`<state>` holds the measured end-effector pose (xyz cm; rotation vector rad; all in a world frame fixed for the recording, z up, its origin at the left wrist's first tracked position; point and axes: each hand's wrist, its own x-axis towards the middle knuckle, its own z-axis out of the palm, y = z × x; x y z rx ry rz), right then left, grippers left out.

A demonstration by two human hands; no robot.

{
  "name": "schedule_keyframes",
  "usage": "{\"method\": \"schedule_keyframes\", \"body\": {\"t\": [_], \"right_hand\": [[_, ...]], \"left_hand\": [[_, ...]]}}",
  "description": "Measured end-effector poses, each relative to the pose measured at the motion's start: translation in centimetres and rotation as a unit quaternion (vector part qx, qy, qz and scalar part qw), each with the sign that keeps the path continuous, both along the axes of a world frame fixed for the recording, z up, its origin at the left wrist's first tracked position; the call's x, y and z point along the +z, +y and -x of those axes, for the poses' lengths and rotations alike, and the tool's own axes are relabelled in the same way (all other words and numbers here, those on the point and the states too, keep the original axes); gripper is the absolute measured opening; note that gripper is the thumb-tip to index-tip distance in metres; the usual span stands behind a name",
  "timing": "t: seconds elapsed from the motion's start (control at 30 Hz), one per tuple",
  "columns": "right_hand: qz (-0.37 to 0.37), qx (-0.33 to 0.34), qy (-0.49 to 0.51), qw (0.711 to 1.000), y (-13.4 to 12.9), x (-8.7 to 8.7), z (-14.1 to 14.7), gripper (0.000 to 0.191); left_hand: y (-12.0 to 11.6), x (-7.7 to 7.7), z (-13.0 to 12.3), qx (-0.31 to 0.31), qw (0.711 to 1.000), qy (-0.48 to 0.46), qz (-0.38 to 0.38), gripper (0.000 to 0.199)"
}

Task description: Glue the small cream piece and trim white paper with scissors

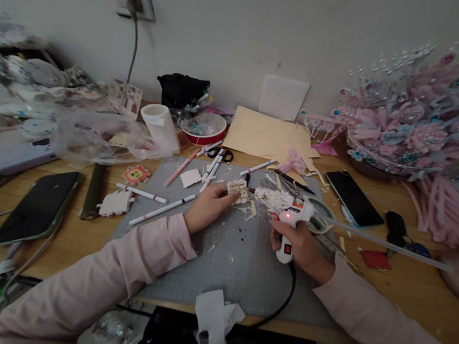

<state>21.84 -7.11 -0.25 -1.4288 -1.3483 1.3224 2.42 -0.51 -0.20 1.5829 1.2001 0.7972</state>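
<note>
My right hand [299, 246] is wrapped round the handle of a white hot glue gun [289, 217]. A red light glows on its body, and a long clear glue stick [387, 244] sticks out of its back end. My left hand [213, 206] pinches a small scalloped white piece [237, 192] with dark line markings. The gun's nozzle points left at this piece, close to its right edge; whether they touch I cannot tell. Under both hands lies a grey cutting mat [222, 270] strewn with scraps.
Several white markers [163, 208] and a blank scalloped piece [190, 177] lie left of my hands. Black-handled scissors [225, 155] and tan sheets [270, 135] are behind. Phones [37, 208] flank the mat. A pink beaded flower mass [417, 121] fills the right back. The gun's black cord [291, 289] hangs toward the table edge.
</note>
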Motion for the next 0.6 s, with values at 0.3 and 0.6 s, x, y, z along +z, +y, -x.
{"method": "schedule_keyframes", "body": {"t": [0.3,0.6], "right_hand": [[0.003,0.003,0.013,1.0,0.08,-0.3,-0.09,0.032],[-0.002,-0.023,0.047,0.999,0.12,-0.72,-0.18,0.027]], "left_hand": [[0.16,-0.24,0.11,0.014,1.0,-0.002,-0.009,0.025],[0.25,-0.62,0.26,0.058,0.998,-0.022,-0.001,0.026]]}}
